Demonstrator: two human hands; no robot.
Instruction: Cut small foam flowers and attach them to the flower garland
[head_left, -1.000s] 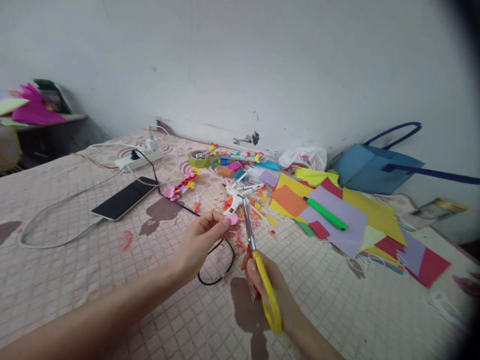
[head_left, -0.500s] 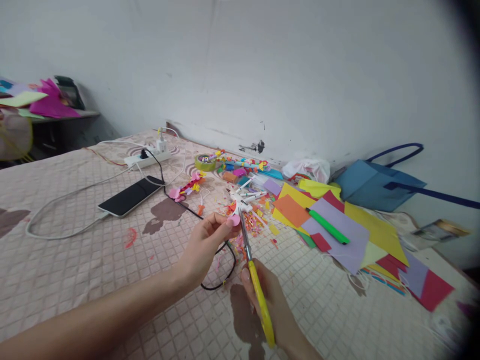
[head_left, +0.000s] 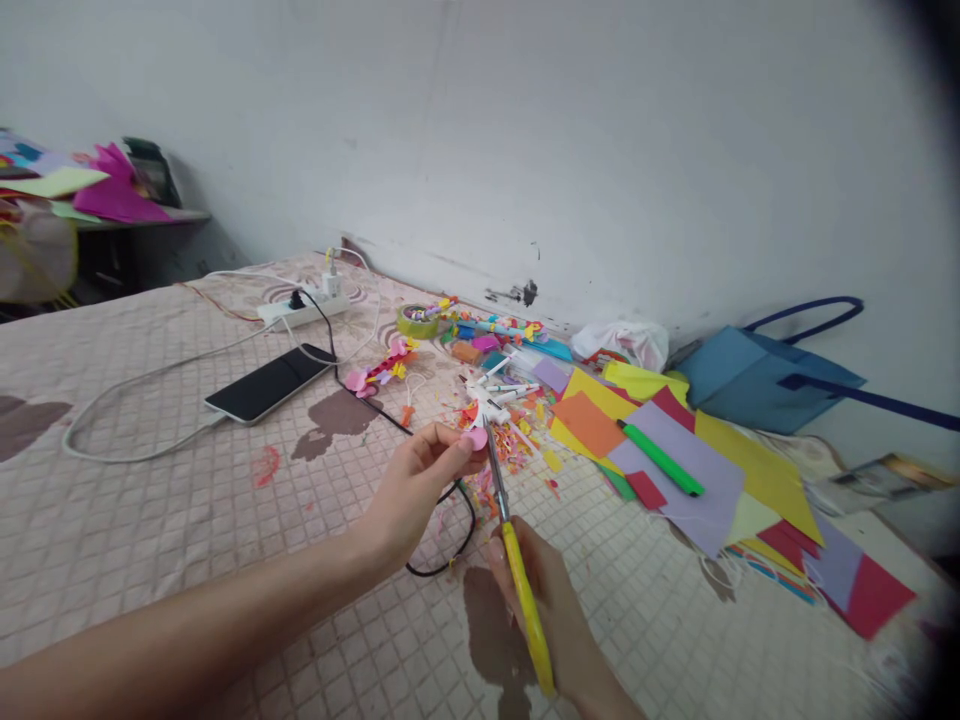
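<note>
My left hand (head_left: 411, 487) pinches a small pink paper piece (head_left: 474, 438) between thumb and fingers, held above the patterned bed cover. My right hand (head_left: 551, 605) grips yellow-handled scissors (head_left: 517, 570), whose metal blades point up and touch the right edge of the pink piece. Paper scraps (head_left: 510, 445) lie on the cover just behind the blades.
Coloured paper sheets (head_left: 675, 450) with a green marker (head_left: 660, 458) spread to the right, a blue bag (head_left: 757, 375) behind them. A phone (head_left: 270, 383), power strip (head_left: 300, 312) and cables lie left. A black cable loop (head_left: 450, 530) lies under my hands. Tape roll (head_left: 417, 320) near wall.
The view has shifted slightly; my hands stay together, the scissors blades remaining at the pink piece and closing a little.
</note>
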